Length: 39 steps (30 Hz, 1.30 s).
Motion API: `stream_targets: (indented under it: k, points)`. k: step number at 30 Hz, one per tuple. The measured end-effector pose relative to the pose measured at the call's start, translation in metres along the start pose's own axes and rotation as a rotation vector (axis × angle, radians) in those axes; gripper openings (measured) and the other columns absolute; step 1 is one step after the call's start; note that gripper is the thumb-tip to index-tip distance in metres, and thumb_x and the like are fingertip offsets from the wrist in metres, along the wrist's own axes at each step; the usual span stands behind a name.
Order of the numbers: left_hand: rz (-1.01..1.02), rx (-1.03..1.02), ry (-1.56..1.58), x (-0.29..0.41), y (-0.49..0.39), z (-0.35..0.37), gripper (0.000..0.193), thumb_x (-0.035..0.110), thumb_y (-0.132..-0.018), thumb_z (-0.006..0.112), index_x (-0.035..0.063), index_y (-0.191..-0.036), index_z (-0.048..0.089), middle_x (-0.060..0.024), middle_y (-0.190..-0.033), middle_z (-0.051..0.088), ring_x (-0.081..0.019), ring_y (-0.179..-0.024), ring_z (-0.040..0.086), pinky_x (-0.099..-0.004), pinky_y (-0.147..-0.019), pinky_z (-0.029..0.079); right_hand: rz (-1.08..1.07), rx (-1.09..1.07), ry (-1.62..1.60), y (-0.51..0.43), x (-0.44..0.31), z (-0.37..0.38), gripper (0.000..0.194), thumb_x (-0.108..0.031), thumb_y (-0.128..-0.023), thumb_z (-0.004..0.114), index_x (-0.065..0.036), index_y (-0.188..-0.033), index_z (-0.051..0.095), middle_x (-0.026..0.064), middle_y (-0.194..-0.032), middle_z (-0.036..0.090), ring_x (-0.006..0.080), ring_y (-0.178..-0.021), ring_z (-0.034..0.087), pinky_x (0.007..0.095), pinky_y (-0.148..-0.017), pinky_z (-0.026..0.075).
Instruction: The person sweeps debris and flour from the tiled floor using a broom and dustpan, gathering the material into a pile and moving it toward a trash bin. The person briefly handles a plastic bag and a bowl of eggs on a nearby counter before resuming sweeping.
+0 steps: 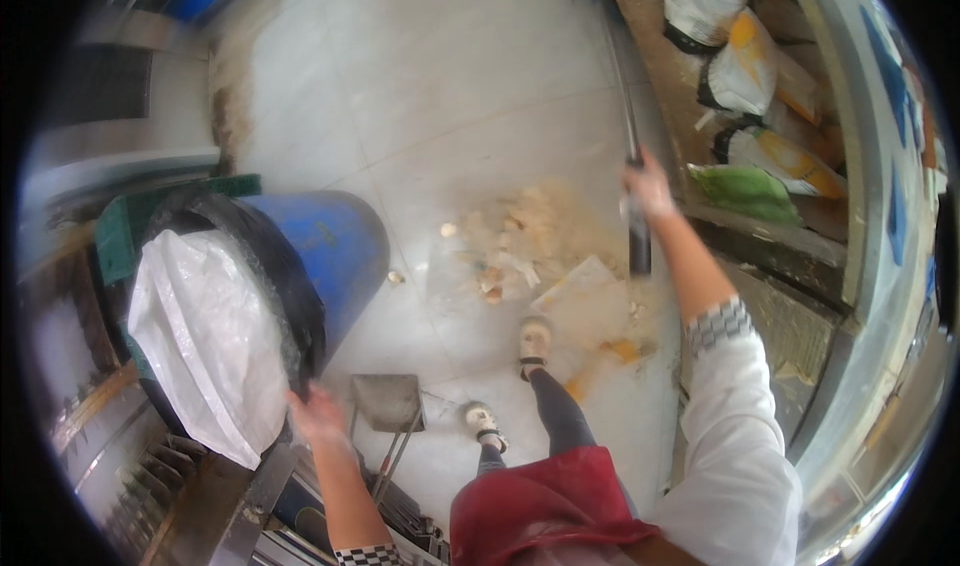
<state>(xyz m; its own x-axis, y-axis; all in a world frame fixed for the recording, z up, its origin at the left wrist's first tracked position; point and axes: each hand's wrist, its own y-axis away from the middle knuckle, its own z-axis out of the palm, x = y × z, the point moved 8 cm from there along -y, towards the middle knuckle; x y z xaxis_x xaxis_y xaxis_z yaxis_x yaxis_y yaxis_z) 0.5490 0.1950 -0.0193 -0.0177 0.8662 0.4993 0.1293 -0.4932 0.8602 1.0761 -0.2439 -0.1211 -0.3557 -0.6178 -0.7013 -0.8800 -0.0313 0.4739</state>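
Note:
My right hand (649, 188) grips the dark handle of a long metal pole (628, 108), whose far end runs out of view at the top. At the lower left, my left hand (321, 414) closes on the edge of a black plastic liner (300, 318) at the mouth of a blue barrel (326, 243). A white woven sack (206, 341) bulges out of that mouth. On the floor between my hands lies a heap of pale debris (517, 239) with shells or scraps in it. A flat pale sheet (586, 296) rests beside the heap.
A metal dustpan (386, 401) with a long handle stands below my left hand. Printed sacks (742, 70) and a green bag (746, 193) lie on a low shelf at right. Racks (150, 476) line the left side. My shoes (535, 341) are close to the debris.

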Motion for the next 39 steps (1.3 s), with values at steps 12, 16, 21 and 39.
stream_targets:
  k: [12,16,21,39]
  points:
    - [0.051,-0.068,-0.007,0.004,0.028,0.010,0.046,0.056,-0.083,0.050,0.0111,-0.085,0.059,0.0043,-0.059,0.049,-0.0090,-0.045,0.042,-0.0231,-0.037,0.029,-0.299,-0.167,0.136,-0.220,-0.182,0.088,0.028,-0.009,-0.081,0.052,-0.005,-0.107,0.061,0.0119,-0.085,0.064,0.0207,-0.071,0.063,0.0283,-0.069,0.050]
    - [0.046,-0.078,-0.011,0.004,0.033,0.012,0.046,0.055,-0.084,0.049,0.0100,-0.084,0.059,0.0043,-0.057,0.047,-0.0087,-0.042,0.039,-0.0233,-0.037,0.028,-0.277,-0.212,0.388,-0.215,-0.132,0.092,0.041,-0.013,-0.078,0.054,-0.004,-0.117,0.053,0.0157,-0.101,0.060,0.0261,-0.090,0.059,0.0334,-0.079,0.047]
    - [0.010,-0.128,-0.051,0.004,0.034,0.014,0.046,0.055,-0.084,0.050,0.0105,-0.084,0.060,0.0039,-0.058,0.050,-0.0087,-0.042,0.041,-0.0235,-0.037,0.029,0.095,-0.129,0.248,-0.073,0.034,0.026,0.064,-0.010,-0.081,0.052,-0.005,-0.139,0.026,0.0089,-0.091,0.057,0.0148,-0.073,0.053,0.0301,-0.064,0.045]
    - [-0.077,-0.032,-0.087,0.007,0.018,-0.011,0.046,0.058,-0.082,0.050,0.0129,-0.086,0.058,0.0026,-0.063,0.056,-0.0140,-0.050,0.052,-0.0271,-0.039,0.038,-0.034,-0.095,0.221,-0.005,-0.004,-0.022,0.063,-0.019,-0.073,0.067,-0.001,-0.127,0.042,0.0124,-0.101,0.057,0.0179,-0.084,0.055,0.0323,-0.072,0.047]
